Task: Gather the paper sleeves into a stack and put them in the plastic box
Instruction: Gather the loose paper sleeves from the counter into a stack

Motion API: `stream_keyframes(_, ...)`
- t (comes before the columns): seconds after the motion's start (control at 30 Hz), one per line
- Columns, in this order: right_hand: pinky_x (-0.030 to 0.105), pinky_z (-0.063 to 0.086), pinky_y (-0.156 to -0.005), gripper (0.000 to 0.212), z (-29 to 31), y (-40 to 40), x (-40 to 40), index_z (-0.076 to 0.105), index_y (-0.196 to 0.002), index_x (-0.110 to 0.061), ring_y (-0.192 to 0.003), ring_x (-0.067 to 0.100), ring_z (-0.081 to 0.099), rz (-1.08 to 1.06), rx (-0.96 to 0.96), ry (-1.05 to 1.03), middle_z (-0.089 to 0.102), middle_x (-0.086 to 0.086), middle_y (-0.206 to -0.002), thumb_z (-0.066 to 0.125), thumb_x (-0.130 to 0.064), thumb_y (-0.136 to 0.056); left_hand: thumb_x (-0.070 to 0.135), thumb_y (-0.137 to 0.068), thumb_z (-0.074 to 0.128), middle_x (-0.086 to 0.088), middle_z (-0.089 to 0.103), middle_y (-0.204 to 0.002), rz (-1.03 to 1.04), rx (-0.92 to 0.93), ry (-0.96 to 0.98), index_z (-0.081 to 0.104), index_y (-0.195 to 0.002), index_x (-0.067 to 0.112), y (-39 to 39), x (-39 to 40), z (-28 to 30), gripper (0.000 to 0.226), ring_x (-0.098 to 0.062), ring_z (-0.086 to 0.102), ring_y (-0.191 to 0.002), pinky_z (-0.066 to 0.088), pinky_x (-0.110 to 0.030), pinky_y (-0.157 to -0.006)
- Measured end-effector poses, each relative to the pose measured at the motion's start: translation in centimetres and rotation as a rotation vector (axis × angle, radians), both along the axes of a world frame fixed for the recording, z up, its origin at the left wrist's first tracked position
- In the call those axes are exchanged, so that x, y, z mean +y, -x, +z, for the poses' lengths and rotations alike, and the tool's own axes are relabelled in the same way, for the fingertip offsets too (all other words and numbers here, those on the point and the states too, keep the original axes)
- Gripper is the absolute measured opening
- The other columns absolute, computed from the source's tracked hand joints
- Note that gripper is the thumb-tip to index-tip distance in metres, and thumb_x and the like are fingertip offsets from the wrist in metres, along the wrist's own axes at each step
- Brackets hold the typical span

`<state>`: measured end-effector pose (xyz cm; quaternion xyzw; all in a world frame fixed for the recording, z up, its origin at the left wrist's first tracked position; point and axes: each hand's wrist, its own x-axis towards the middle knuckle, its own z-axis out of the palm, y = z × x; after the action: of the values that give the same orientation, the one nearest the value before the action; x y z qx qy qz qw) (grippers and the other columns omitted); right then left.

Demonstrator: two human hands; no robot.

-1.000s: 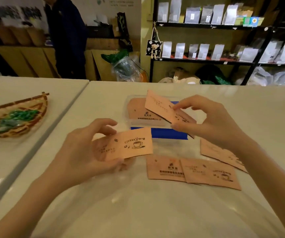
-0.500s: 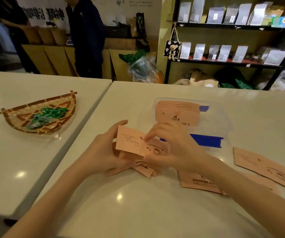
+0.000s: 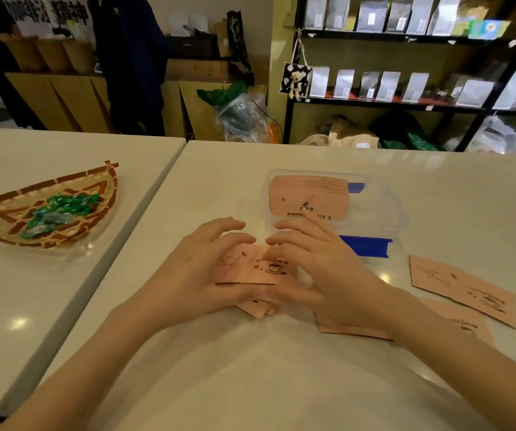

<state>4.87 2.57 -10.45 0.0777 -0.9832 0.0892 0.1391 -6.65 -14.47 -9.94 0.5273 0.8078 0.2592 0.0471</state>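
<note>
A small pile of pinkish paper sleeves (image 3: 250,269) printed with a coffee cup sits between my two hands near the table's middle. My left hand (image 3: 194,275) grips its left end and my right hand (image 3: 322,269) grips its right end. Behind them stands a clear plastic box (image 3: 387,209) with a blue clip, and a stack of sleeves (image 3: 309,197) lies inside it. Loose sleeves lie on the table at the right: one (image 3: 462,287) flat in the open, another (image 3: 353,329) partly under my right wrist.
On the neighbouring table at the left, across a gap, a woven basket (image 3: 8,213) holds green wrapped sweets. A person in dark clothes (image 3: 132,63) stands behind the tables. Shelves of silver pouches (image 3: 384,85) fill the back right.
My right hand brought its sleeve down from over the box onto the pile in my left hand. Both hands now close on the pile together.
</note>
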Motion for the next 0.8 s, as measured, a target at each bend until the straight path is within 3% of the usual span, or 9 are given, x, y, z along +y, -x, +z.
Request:
stream_keyframes(0.07,0.027,0.019,-0.109,0.051,0.5,-1.2,0.8,0.059,-0.106,-0.019,-0.124,0.01,0.035,-0.028,0.026,0.05,0.062,-0.002,-0.118,0.042,-0.058,-0.079,0.068,-0.06,0.051,0.016,0.036,-0.136,-0.075,0.032,-0.019,0.045,-0.12,0.036,-1.2,1.0,0.7,0.069,0.006,0.026,-0.123,0.021,-0.006,-0.095)
stream_keyframes(0.17,0.023,0.024,-0.105,0.048,1.1,-3.6,2.4,0.059,-0.108,-0.02,-0.123,0.009,0.036,-0.084,0.059,0.105,0.062,-0.004,-0.117,0.048,-0.055,-0.077,0.063,-0.067,0.053,0.023,0.038,-0.132,-0.21,-0.039,-0.032,0.037,-0.125,0.041,-3.6,2.9,1.8,0.064,0.01,0.03,-0.122,0.021,-0.001,-0.097)
stream_keyframes(0.33,0.033,0.032,-0.107,0.055,2.0,-8.1,5.4,0.05,-0.118,-0.03,-0.127,0.006,0.033,-0.225,-0.017,0.196,0.054,-0.011,-0.125,0.053,-0.059,-0.072,0.066,-0.068,0.047,0.037,0.026,-0.128,-0.353,-0.036,0.008,0.022,-0.132,0.043,-7.0,6.2,2.1,0.073,0.02,0.019,-0.121,0.016,0.002,-0.098)
stream_keyframes(0.43,0.022,0.024,-0.107,0.07,2.0,-10.9,7.0,0.036,-0.128,-0.036,-0.124,-0.009,0.019,-0.327,-0.15,0.24,0.035,-0.024,-0.128,0.059,-0.061,-0.068,0.071,-0.065,0.036,0.028,0.016,-0.14,-0.373,0.084,0.055,0.018,-0.137,0.035,-8.1,8.0,1.2,0.082,0.015,0.004,-0.127,0.007,-0.009,-0.106)
stream_keyframes(0.53,0.015,0.017,-0.103,0.079,1.4,-13.2,8.1,0.029,-0.131,-0.039,-0.122,-0.013,0.011,-0.356,-0.264,0.262,0.025,-0.034,-0.126,0.064,-0.061,-0.063,0.072,-0.067,0.032,0.03,-0.003,-0.136,-0.362,0.188,0.135,0.007,-0.139,0.033,-8.9,9.3,-0.1,0.086,0.016,-0.017,-0.123,-0.012,-0.009,-0.099)
stream_keyframes(0.67,0.021,0.003,-0.108,0.08,-0.4,-15.0,9.2,0.031,-0.133,-0.035,-0.134,0.0,0.004,-0.389,-0.359,0.141,0.023,-0.017,-0.147,0.06,-0.065,-0.065,0.07,-0.068,0.032,0.02,-0.006,-0.148,-0.305,0.248,0.222,0.009,-0.14,0.026,-9.3,10.0,-1.5,0.088,0.008,-0.021,-0.124,-0.016,-0.017,-0.101)
stream_keyframes(0.8,0.024,-0.009,-0.108,0.082,-1.5,-16.0,10.0,0.026,-0.136,-0.035,-0.137,0.003,-0.002,-0.411,-0.374,0.098,0.015,-0.012,-0.151,0.053,-0.069,-0.066,0.07,-0.068,0.028,0.012,0.002,-0.153,-0.291,0.288,0.279,0.015,-0.139,0.023,-9.2,9.9,-2.1,0.087,0.005,-0.02,-0.128,-0.015,-0.022,-0.104)
